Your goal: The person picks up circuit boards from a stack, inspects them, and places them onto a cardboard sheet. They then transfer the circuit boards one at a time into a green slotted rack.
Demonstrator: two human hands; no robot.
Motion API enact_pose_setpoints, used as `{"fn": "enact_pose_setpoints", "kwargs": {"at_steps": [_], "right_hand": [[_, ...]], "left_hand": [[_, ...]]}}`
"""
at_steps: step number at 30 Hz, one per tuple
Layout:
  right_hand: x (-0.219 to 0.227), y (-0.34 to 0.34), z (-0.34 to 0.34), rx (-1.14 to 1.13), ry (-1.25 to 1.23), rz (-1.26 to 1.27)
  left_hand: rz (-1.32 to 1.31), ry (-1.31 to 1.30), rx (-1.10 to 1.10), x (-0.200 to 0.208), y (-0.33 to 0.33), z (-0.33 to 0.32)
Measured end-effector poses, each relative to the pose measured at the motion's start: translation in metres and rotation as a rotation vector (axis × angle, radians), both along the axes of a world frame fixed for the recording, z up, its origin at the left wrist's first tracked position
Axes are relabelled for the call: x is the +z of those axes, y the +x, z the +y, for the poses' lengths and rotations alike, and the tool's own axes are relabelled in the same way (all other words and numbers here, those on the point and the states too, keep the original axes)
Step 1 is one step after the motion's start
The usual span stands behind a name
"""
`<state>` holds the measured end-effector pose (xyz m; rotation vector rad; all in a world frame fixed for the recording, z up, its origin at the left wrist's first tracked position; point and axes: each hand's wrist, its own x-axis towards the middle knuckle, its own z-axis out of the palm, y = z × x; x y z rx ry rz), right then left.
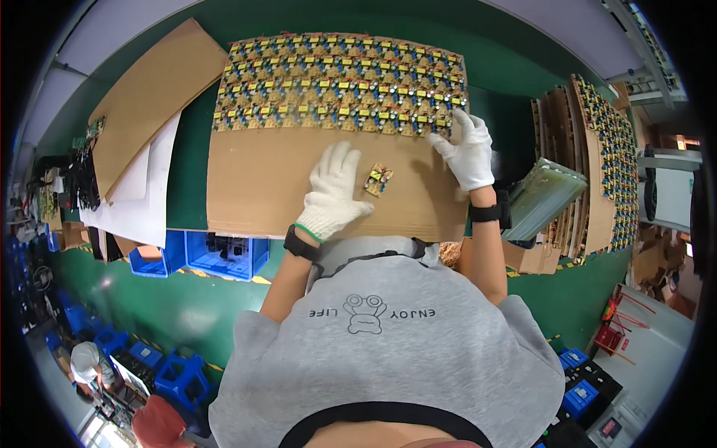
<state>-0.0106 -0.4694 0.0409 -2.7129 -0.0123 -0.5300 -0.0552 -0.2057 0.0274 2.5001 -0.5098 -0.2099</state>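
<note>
Small circuit boards (340, 88) with yellow, blue and red parts lie in several close rows across the far half of a cardboard sheet (261, 183). One single circuit board (379, 180) rests apart on the bare near half, between my two hands. My left hand (334, 187), in a white knitted glove, lies flat on the cardboard just left of that board, fingers stretched out. At the right end of the nearest row is my right hand (470, 151), also gloved. Its thumb and forefinger are spread beside the last boards, and I see nothing held between them.
Upright cardboard sheets (560, 142) and more circuit boards (616, 164) stand at the right, beside a clear plastic-like stack (545, 198). Loose cardboard (153, 97) and white paper (153, 187) lie left. Blue bins (228, 257) sit below the table edge. Other people (160, 422) work behind.
</note>
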Motion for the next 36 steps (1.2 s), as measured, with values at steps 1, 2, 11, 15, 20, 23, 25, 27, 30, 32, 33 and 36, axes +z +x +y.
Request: {"fn": "enact_pose_setpoints", "kwargs": {"at_steps": [1, 2, 11, 15, 20, 23, 25, 27, 30, 32, 33, 36], "right_hand": [[0.008, -0.005, 0.008, 0.081, 0.012, 0.075], [0.012, -0.01, 0.016, 0.158, 0.024, 0.144], [-0.001, -0.039, 0.087, 0.365, -0.055, 0.407], [0.009, -0.044, 0.071, 0.461, -0.097, 0.512], [0.027, -0.049, 0.017, 0.265, -0.074, 0.373], [0.035, -0.035, -0.02, 0.115, 0.015, 0.297], [0.032, -0.021, -0.031, 0.045, 0.076, 0.295], [0.024, -0.009, -0.04, 0.008, 0.066, 0.285], [0.009, 0.003, -0.05, 0.003, 0.016, 0.313], [0.003, 0.004, -0.054, -0.003, 0.014, 0.335], [0.0, 0.004, -0.055, 0.029, 0.035, 0.298], [-0.005, 0.004, -0.054, 0.067, 0.065, 0.247]], "left_hand": [[-0.008, 0.06, 0.026, 0.001, -0.004, 0.005], [-0.006, 0.067, 0.027, 0.001, -0.005, 0.009], [0.015, 0.067, -0.014, -0.002, -0.005, 0.014], [0.011, 0.06, 0.006, -0.004, -0.007, 0.015], [-0.015, 0.051, 0.007, -0.006, -0.008, 0.016], [0.006, 0.066, 0.005, -0.002, -0.007, 0.015], [0.031, 0.054, 0.011, 0.001, -0.007, 0.015], [0.029, 0.053, 0.002, -0.001, -0.006, 0.015], [0.028, 0.06, 0.006, -0.001, -0.006, 0.014], [0.023, 0.065, 0.003, 0.001, -0.006, 0.014], [0.038, 0.065, 0.004, 0.002, -0.006, 0.014], [0.05, 0.054, -0.001, 0.001, -0.006, 0.015]]}}
